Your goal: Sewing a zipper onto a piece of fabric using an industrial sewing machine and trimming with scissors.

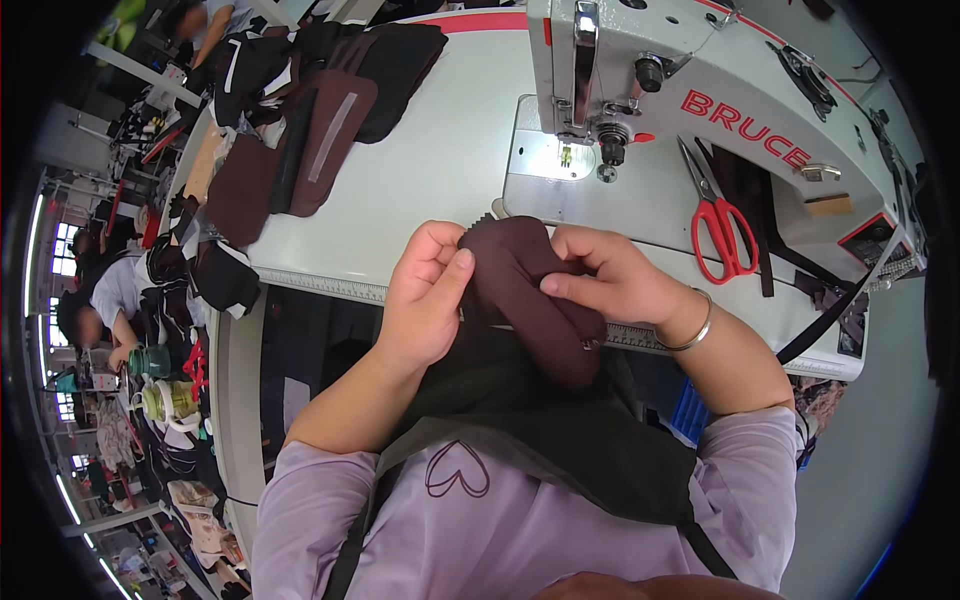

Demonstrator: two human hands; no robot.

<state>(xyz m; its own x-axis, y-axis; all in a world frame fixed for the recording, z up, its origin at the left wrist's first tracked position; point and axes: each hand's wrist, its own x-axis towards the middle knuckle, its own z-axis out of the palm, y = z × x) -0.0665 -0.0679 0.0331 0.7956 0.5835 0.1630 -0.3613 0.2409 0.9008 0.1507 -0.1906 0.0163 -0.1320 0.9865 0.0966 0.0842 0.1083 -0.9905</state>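
Between my two hands hangs a dark brown fabric piece (517,292), folded over and draping past the table's front edge. My left hand (429,289) pinches its left side between thumb and fingers, close to a zigzag-cut edge (481,222). On the other side my right hand (619,276), with a metal bangle (690,322) at the wrist, grips a fold of the same fabric. Just beyond the hands stands a Bruce sewing machine (645,90). Its lit needle plate (562,159) has no fabric on it.
Red-handled scissors (724,232) lie right of the needle, near dark fabric strips (757,217). Brown and black cut pieces (330,142) are heaped at the table's left. A ruler strip (322,285) runs along the front edge. Other people work at the far left.
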